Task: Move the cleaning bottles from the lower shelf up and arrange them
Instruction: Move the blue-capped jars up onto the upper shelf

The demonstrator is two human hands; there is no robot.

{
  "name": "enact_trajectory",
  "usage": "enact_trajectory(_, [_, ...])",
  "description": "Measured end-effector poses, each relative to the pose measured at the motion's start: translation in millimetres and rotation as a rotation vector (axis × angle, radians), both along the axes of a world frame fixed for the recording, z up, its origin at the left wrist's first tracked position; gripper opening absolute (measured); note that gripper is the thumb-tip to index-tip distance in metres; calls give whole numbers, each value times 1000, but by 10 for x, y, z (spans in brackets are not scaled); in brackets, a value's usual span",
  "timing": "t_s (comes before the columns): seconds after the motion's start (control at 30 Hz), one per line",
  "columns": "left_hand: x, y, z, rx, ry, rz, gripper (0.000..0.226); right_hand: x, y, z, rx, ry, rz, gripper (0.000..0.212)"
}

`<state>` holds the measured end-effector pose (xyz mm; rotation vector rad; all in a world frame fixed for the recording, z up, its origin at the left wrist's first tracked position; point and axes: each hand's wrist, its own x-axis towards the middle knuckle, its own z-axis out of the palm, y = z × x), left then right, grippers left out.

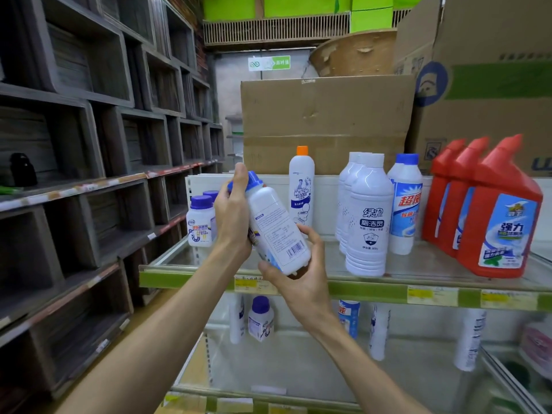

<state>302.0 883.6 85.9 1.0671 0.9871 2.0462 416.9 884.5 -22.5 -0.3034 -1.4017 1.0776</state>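
Left hand [232, 215]: I grip two blue-capped bottles [276, 231], tilted.
Right hand [301, 271]: cups a bottle's base.
Upper shelf [373, 286]: bottles standing upright.

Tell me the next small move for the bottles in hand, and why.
Probably stand them upright in the bare gap on the upper shelf, left of the orange-capped bottle: the left hand and right hand hold the blue-capped bottles tilted above it.

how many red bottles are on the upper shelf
3, in a row at the right end of the upper shelf: front red bottle, middle, back. More may be hidden behind them.
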Motion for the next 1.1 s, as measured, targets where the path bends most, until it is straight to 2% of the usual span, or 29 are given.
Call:
enact_trajectory(0.1, [-43,5,7,-3,54,-60,56,6,24,-11,-13,11,-7,81])
enact_trajectory(0.17, [-98,-8,24,16,59,-113,51,13,30,-5,-75,48,64,70])
enact_trajectory(0.27, [-185,-27,58,61,55,-203,45,-10,0,51,-300,173,356,63])
enact_trajectory(0.37, [-221,-65,81,83,50,-254,41,-23,-53,98,-483,199,616,74])
enact_trajectory(0.47, [-220,-102,91,80,48,-238,39,-10,-56,91,-544,193,715,69])
enact_trajectory(0.57, [-246,-118,81,89,31,-235,36,-13,-52,99,-528,148,726,73])
enact_trajectory(0.67, [-311,-126,98,104,29,-256,33,-6,-16,100,-450,15,694,80])
enact_trajectory(0.83, [-373,-158,219,128,201,-293,32,69,50,222,-88,-485,244,72])
enact_trajectory(1.1, [-427,-131,206,102,467,-277,40,-98,162,316,-44,-486,167,66])
